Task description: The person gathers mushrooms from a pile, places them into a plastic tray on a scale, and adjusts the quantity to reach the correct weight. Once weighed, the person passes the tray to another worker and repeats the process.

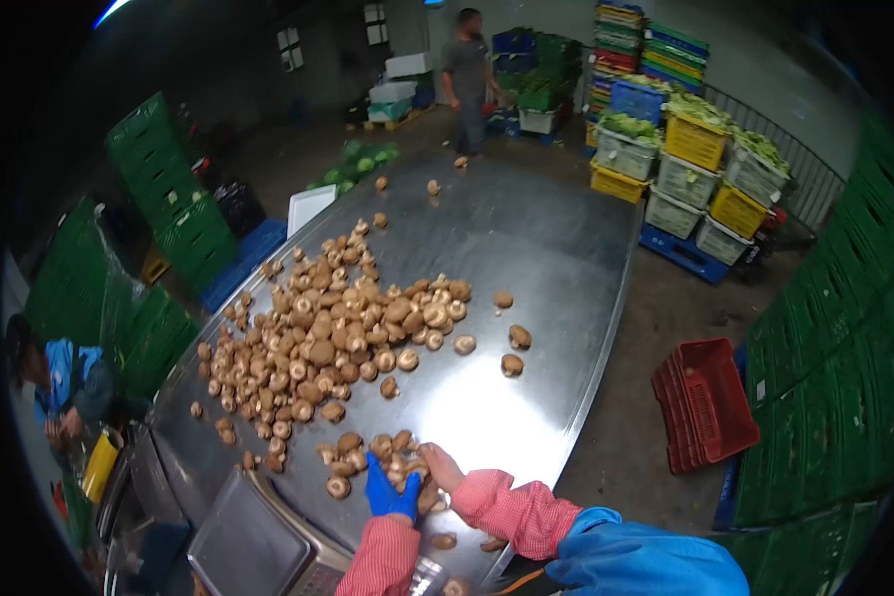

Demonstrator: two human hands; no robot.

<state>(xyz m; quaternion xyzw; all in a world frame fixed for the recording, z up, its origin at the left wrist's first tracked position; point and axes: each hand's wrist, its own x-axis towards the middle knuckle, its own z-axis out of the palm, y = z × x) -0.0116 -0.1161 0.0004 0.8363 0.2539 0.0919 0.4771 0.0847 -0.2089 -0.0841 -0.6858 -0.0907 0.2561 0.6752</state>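
My left hand (391,494), in a blue glove, has its thumb and fingers around several brown mushrooms (399,463) close above the metal table (541,258). From the other side, my bare right hand (443,467) curls its fingers against mushrooms in the same cluster. Its fingertips are partly hidden among the caps. A large heap of mushrooms (318,338) spreads over the table beyond my hands. A few loose ones, such as a mushroom (512,365), lie to the right, and a mushroom (443,541) rests below my right wrist.
A weighing scale (248,541) with a flat metal plate stands at the near left. Beyond the right edge, a red crate (705,402) sits beside stacked green crates (824,397). Vegetable crates (690,179) stand farther back. One person (467,79) is behind the table, another person (65,387) at the left.
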